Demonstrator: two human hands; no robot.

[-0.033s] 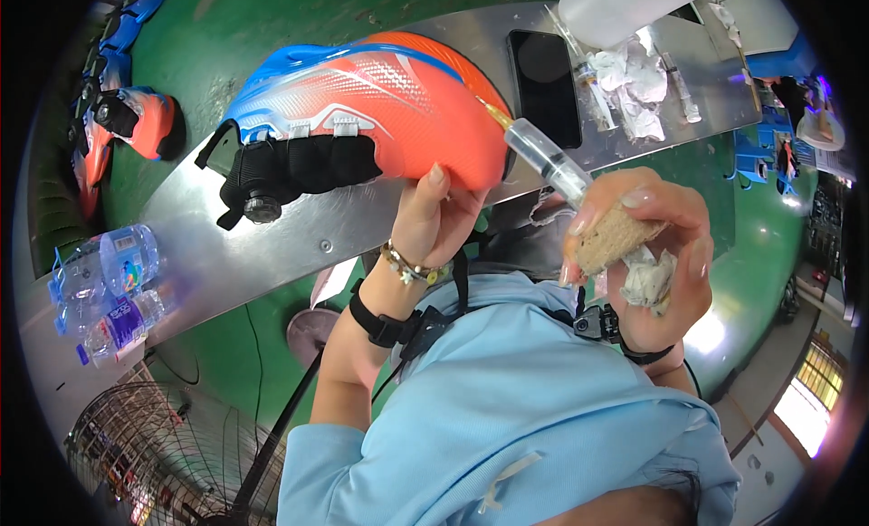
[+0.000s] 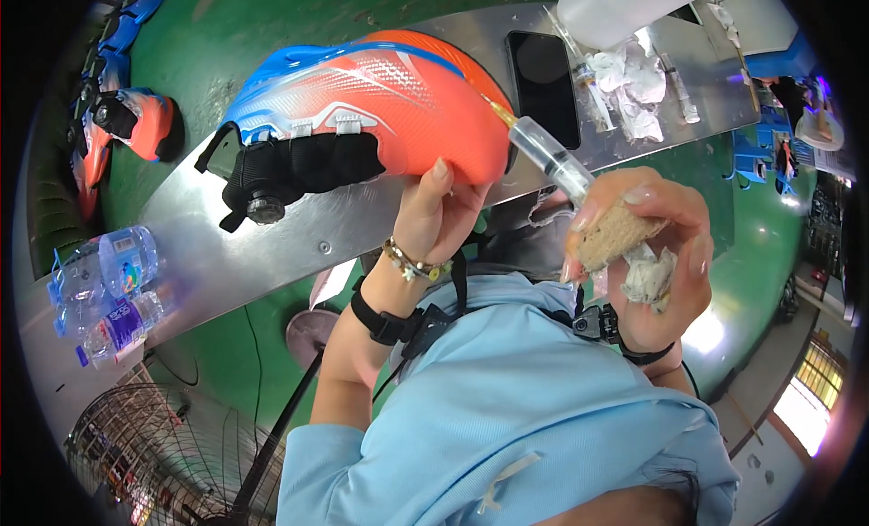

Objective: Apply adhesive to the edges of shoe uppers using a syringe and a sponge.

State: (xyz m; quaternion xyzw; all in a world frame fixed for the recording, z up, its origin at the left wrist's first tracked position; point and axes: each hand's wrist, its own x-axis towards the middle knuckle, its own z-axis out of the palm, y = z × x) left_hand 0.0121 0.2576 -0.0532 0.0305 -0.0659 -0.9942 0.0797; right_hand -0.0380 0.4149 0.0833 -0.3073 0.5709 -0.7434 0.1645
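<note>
Left hand (image 2: 439, 220) grips the toe of the orange shoe (image 2: 380, 109) lying on the tabletop (image 2: 299, 236). Right hand (image 2: 647, 254) is closed around a syringe (image 2: 548, 157), a brown block (image 2: 620, 232) and a crumpled rag (image 2: 650, 277). The syringe tip sits right at the toe edge, so I'd say the injecting is mid-way, with wiping left to do.

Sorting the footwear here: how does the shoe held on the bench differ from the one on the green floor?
The held shoe lies on its side on the metal bench, gripped by the left hand; the floor shoe lies untouched. The held shoe shows whole and large, the floor shoe small at the rim. Both are orange, blue and black.
</note>
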